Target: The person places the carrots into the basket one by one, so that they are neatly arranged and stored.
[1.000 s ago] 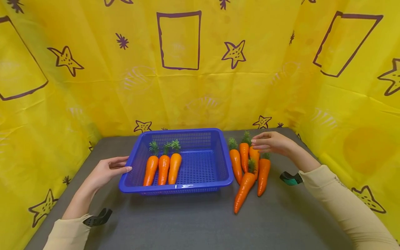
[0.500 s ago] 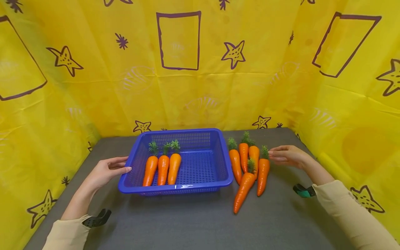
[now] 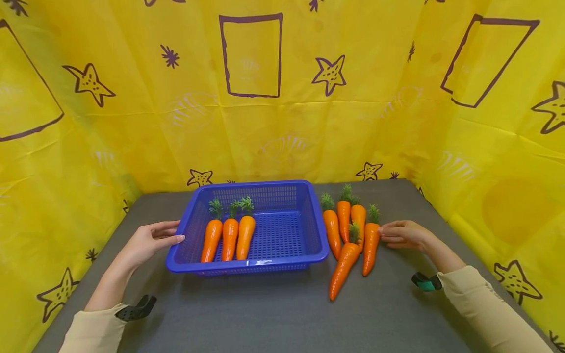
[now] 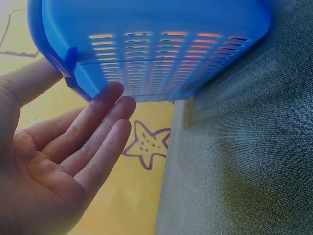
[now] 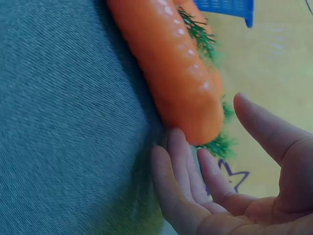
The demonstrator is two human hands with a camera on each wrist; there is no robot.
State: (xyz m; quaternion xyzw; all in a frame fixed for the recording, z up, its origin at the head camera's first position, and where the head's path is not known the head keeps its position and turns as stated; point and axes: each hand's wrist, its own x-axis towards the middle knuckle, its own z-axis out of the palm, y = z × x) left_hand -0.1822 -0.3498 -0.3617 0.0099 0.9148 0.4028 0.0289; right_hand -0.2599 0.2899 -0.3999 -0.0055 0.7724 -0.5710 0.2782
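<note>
A blue plastic basket (image 3: 282,264) sits on the grey table, and three orange carrots (image 3: 229,238) with green tops lie side by side in its left half. My left hand (image 3: 147,242) holds the basket's left rim, the thumb over it and the fingers outside against the wall (image 4: 146,29). To the right of the basket lies a loose cluster of several carrots (image 3: 344,267). At the rightmost carrot (image 3: 372,245) is my right hand (image 3: 406,235), its fingertips right at the thick upper end. In the right wrist view the thumb stands apart from that carrot (image 5: 166,63), fingers relaxed.
A yellow cloth (image 3: 251,137) with drawn starfish and frames walls the back and both sides. The dark grey table (image 3: 247,314) runs toward me in front of the basket. Wrist straps (image 3: 137,309) hang below both sleeves.
My right hand has moved rightward and down from above the carrot cluster to the right side of the rightmost carrot. The left hand, basket and carrots keep their places.
</note>
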